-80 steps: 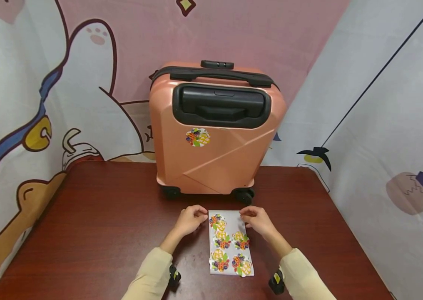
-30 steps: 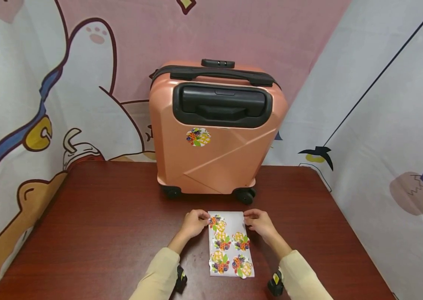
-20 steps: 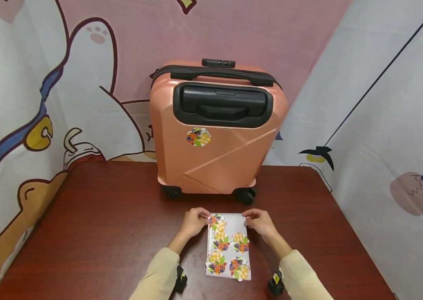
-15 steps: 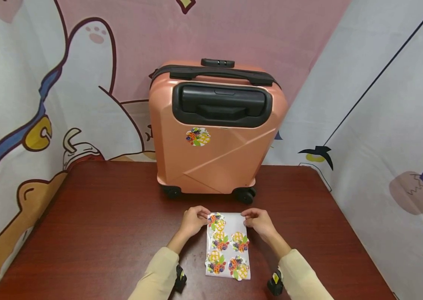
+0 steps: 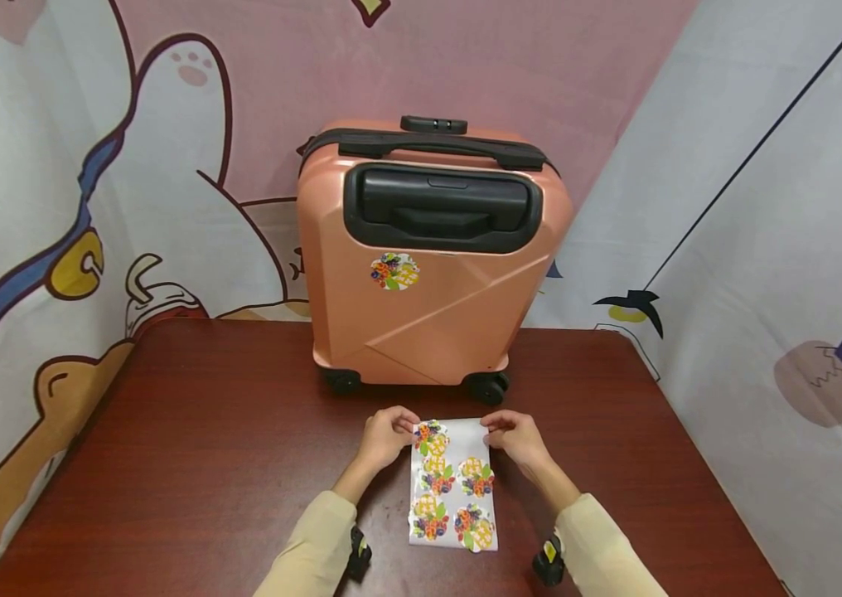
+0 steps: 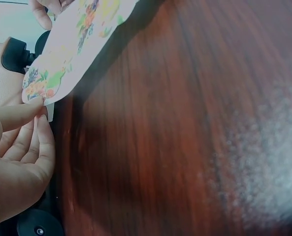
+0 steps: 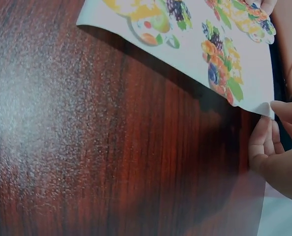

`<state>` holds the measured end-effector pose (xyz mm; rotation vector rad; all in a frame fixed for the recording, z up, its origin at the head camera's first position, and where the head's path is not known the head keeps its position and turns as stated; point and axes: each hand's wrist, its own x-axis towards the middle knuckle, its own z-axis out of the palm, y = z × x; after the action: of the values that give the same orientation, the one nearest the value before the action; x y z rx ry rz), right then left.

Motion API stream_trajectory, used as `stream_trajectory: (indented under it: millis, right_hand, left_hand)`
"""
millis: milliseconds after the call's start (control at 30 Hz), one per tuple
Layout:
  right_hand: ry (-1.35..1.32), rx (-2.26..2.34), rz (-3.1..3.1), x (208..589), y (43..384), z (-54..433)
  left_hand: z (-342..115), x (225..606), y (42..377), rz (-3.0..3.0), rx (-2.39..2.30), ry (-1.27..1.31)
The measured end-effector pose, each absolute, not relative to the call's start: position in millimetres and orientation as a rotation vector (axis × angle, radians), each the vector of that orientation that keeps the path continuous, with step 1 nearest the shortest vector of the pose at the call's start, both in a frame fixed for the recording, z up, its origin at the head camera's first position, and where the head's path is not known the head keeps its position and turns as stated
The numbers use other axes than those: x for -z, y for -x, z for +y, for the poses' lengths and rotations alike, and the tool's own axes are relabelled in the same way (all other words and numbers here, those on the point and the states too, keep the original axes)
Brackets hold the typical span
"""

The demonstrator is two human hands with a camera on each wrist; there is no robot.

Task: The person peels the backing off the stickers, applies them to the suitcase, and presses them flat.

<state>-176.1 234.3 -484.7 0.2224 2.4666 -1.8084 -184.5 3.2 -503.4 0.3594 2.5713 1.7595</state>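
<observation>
A white sticker sheet [image 5: 458,448] printed with several round fruit stickers is held between both hands, low in the head view. My left hand [image 5: 385,438] pinches its far left corner between thumb and fingers. At the far right corner, my right hand [image 5: 516,439] pinches the sheet the same way. The right wrist view shows the sheet [image 7: 185,59] lifted off the table, casting a shadow. Behind it stands a coral suitcase [image 5: 421,323], upright on its wheels. One fruit sticker [image 5: 394,272] is on its front, left of centre under the black handle recess.
A dark red wooden table [image 5: 227,431] bears everything. The suitcase stands at its far edge, against a cartoon-printed cloth backdrop [image 5: 540,58]. More printed cloth [image 5: 764,249] hangs along the right side.
Since the earliest frame, my left hand has moved slightly right onto the sheet's corner. The sheet has shifted a little left and, most recently, slightly up in view. The suitcase stays put.
</observation>
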Motion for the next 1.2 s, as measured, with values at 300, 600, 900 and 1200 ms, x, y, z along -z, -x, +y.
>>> stream_trajectory:
  millis: [300,600,900,1200]
  right_hand:
    - [-0.169,1.793,2.547,472,180,232]
    - [0.097,1.709,2.493,463,181,216]
    - [0.247,1.558,2.59,463,183,196]
    - [0.372,1.467,2.663,468,185,188]
  left_hand:
    - [5,501,185,2.564,-1.782,-0.364]
    - [5,498,184,2.534,-1.792,-0.374]
    - [7,496,182,2.553,-1.769,-0.399]
    - [8,495,181,2.533,-1.812,-0.428]
